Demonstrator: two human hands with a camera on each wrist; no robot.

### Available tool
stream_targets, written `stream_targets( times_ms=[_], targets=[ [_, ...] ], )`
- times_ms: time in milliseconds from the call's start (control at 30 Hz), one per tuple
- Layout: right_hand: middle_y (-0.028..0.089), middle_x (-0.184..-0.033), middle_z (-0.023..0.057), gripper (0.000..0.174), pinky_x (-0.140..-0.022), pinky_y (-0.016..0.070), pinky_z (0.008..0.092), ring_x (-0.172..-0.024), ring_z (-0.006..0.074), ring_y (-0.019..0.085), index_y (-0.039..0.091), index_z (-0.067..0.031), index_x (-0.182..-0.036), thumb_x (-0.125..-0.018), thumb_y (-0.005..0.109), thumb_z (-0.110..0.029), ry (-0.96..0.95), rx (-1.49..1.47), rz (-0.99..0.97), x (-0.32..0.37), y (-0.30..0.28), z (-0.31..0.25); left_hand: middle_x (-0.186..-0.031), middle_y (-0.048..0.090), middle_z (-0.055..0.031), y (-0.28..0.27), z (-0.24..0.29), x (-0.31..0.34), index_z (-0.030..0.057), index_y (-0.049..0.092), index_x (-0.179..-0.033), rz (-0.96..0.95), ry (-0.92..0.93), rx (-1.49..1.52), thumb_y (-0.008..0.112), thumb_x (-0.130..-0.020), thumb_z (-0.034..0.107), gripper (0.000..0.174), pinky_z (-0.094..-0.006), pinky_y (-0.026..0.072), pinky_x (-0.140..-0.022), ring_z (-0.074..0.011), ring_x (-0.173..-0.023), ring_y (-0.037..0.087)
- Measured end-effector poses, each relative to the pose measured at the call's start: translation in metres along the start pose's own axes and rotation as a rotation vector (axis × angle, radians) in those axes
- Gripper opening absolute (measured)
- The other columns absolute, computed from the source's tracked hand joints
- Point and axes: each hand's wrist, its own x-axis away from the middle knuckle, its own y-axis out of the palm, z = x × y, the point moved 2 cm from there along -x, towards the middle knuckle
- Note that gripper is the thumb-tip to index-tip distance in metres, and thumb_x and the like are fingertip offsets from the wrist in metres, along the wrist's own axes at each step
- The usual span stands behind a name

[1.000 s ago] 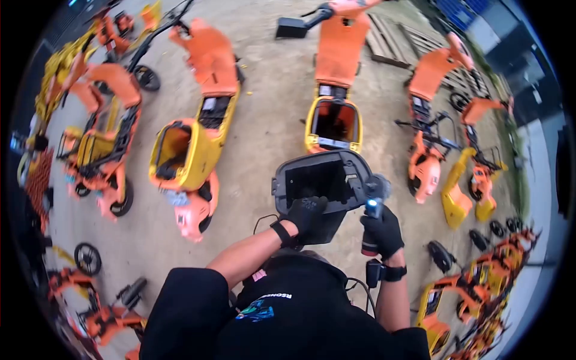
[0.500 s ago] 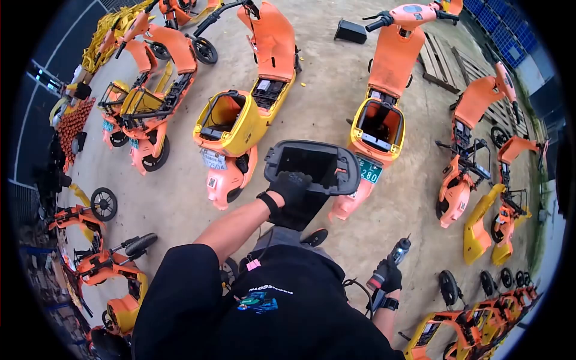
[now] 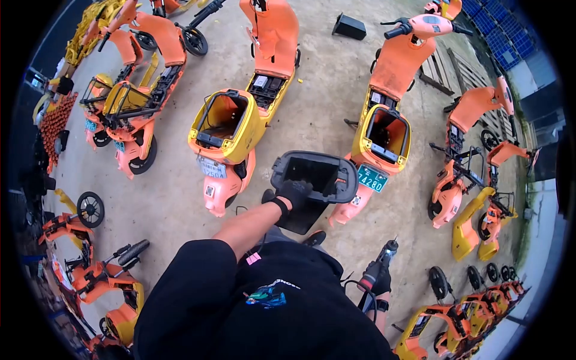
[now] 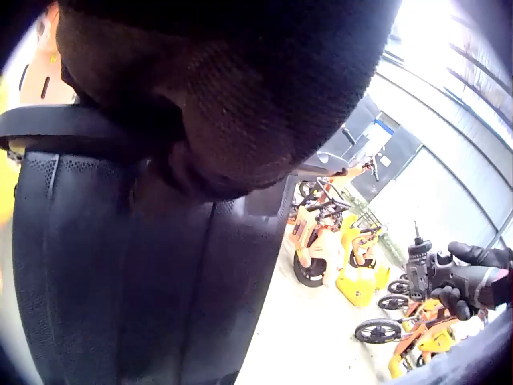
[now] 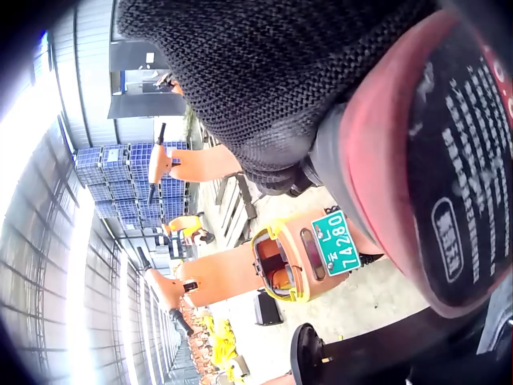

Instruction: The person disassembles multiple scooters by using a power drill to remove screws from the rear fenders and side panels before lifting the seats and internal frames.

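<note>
A black plastic storage bin (image 3: 343,185) with a wide rim hangs in front of the person, its opening facing up. My gloved left hand (image 3: 295,193) grips its near rim. From the left wrist view, the bin's dark ribbed wall (image 4: 120,281) drops below the glove. Out to the right and lower, my gloved right hand (image 3: 381,282) holds a cordless drill (image 3: 384,259) by its handle, bit pointing up and away from the bin. Close up in the right wrist view is the drill's red and black battery end (image 5: 449,176), beside the knitted glove (image 5: 280,80).
Ahead stand two orange and yellow scooters, the left one (image 3: 270,48) and the right one (image 3: 396,72), with open yellow seat boxes. A black box (image 3: 349,27) lies on the concrete floor between them. Stripped scooters, loose wheels (image 3: 90,209) and wooden pallets (image 3: 437,73) lie around.
My right hand has moved the drill from beside the bin's right edge down and right; its light no longer shows. My left hand keeps its grip on the bin. The head view has shifted.
</note>
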Motion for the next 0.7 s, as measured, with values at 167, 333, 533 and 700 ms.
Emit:
stream_targets(
  times_ms=[167, 333, 533, 700],
  targets=[
    [0.056, -0.064, 0.0031, 0.054, -0.049, 0.0492, 0.0285, -0.053, 0.0164, 0.058, 0.06, -0.0039, -0.089, -0.09, 0.05, -0.056, 0.08, 0.025, 0.022, 0.019, 0.083, -0.025, -0.098, 0.063, -0.013, 0.02, -0.035, -0.01, 0.0134, 0.06, -0.098, -0.036, -0.016, 0.095, 0.053, -0.081, 0.017, 0.019, -0.0476, 0.0487, -0.077, -0.0321, -0.093, 0.063],
    [0.059, -0.073, 0.0045, 0.052, -0.053, 0.0504, 0.0282, -0.058, 0.0157, 0.059, 0.059, -0.0014, -0.099, -0.09, 0.052, -0.052, 0.0, 0.031, 0.094, 0.042, 0.141, -0.046, -0.097, 0.063, -0.0134, 0.013, -0.051, -0.021, 0.0129, 0.061, -0.098, -0.089, -0.036, 0.092, 0.055, -0.079, 0.017, 0.019, -0.0476, 0.0488, -0.078, -0.0326, -0.092, 0.064],
    [0.06, -0.076, 0.005, 0.049, -0.057, 0.0511, 0.0279, -0.061, 0.0152, 0.059, 0.058, -0.0009, -0.102, -0.091, 0.054, -0.048, -0.023, 0.119, 0.137, 0.048, 0.161, -0.074, -0.097, 0.064, -0.0111, 0.019, -0.064, -0.035, 0.0137, 0.063, -0.098, -0.125, -0.065, 0.055, 0.071, -0.069, 0.03, 0.034, -0.0429, 0.0493, -0.08, -0.0285, -0.092, 0.064],
    [0.06, -0.077, 0.0042, 0.045, -0.057, 0.0524, 0.0284, -0.062, 0.0151, 0.059, 0.058, -0.0016, -0.103, -0.09, 0.058, -0.045, 0.027, 0.204, 0.102, 0.02, 0.172, -0.115, -0.096, 0.066, -0.0103, 0.011, -0.066, -0.055, 0.0146, 0.066, -0.095, -0.192, -0.184, 0.011, 0.072, -0.068, 0.036, 0.035, -0.0417, 0.0503, -0.078, -0.0267, -0.092, 0.065]
  ],
)
